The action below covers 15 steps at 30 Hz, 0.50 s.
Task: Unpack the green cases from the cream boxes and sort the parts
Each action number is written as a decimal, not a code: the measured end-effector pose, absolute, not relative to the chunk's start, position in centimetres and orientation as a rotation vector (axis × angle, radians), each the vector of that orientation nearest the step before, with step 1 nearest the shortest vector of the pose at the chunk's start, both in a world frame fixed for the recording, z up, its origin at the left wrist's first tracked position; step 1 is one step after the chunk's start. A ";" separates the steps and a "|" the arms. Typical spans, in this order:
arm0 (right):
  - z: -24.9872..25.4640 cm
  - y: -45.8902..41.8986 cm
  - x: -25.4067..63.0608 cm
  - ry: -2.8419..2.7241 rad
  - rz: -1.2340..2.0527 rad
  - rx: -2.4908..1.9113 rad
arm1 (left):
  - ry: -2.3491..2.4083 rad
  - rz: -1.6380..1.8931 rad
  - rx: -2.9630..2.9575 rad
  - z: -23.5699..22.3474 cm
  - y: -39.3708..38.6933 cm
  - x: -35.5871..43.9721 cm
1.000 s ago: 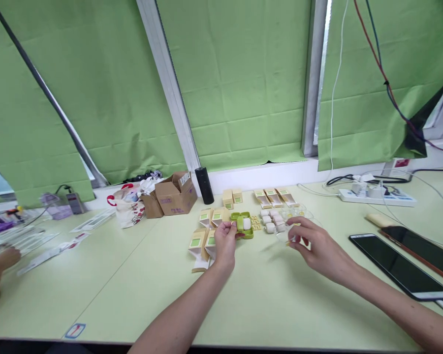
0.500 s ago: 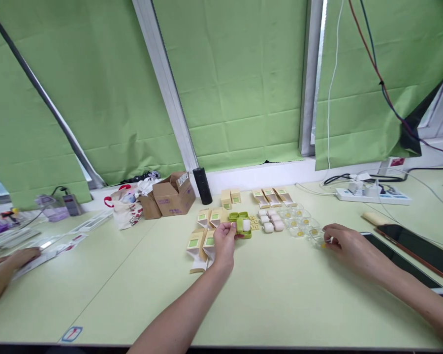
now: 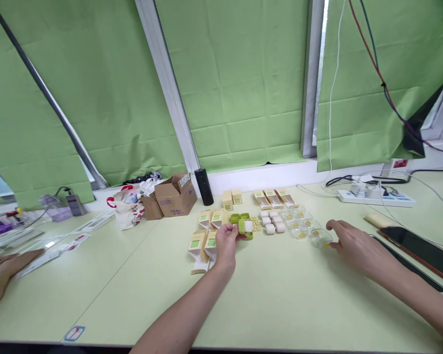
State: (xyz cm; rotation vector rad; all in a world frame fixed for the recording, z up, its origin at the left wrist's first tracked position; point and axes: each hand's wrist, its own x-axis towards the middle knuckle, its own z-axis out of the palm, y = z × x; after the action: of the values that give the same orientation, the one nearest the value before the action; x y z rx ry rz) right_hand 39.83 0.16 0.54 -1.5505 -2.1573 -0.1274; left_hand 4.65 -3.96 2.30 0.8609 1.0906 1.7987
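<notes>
My left hand [image 3: 226,246] pinches a small green case [image 3: 241,226] with a white block [image 3: 248,226] at its right side, raised above other green cases [image 3: 245,216] on the table. My right hand [image 3: 358,248] is at the right, thumb and index finger apart, beside a clear plastic shell [image 3: 319,236] with a yellow spot. That shell lies at the near end of several similar clear shells [image 3: 299,223]. Between the two hands sit white and pale pink rounded blocks [image 3: 274,222], with small yellow pieces [image 3: 256,224] beside them.
Opened cardboard boxes [image 3: 197,243] stand left of my left hand, more boxes [image 3: 273,198] behind. Farther back are a brown carton [image 3: 175,194] and a black cylinder [image 3: 204,187]. Phones [image 3: 421,248] and a power strip [image 3: 376,197] lie right. Another person's hand [image 3: 18,263] is at left.
My right hand has carried a clear shell rightward from beside the blocks, set it near the other shells and let go. My left hand keeps the green case in nearly the same place.
</notes>
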 end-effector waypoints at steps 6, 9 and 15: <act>4.8 -1.1 35.5 -2.138 -0.098 -1.254 | 0.987 1.714 0.805 2.2 -3.9 4.7; 6.1 -1.5 31.4 -2.190 -0.032 -0.999 | 0.951 1.671 0.762 2.3 -3.9 4.6; 4.8 -0.8 24.5 -2.214 0.035 -0.655 | 0.908 1.606 0.744 2.5 -3.9 4.5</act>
State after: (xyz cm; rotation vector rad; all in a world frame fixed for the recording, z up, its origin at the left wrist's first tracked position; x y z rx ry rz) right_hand 24.48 -0.85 4.82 -0.6554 -2.2136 0.0346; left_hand 4.54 -3.95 2.47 0.7444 0.9083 1.6057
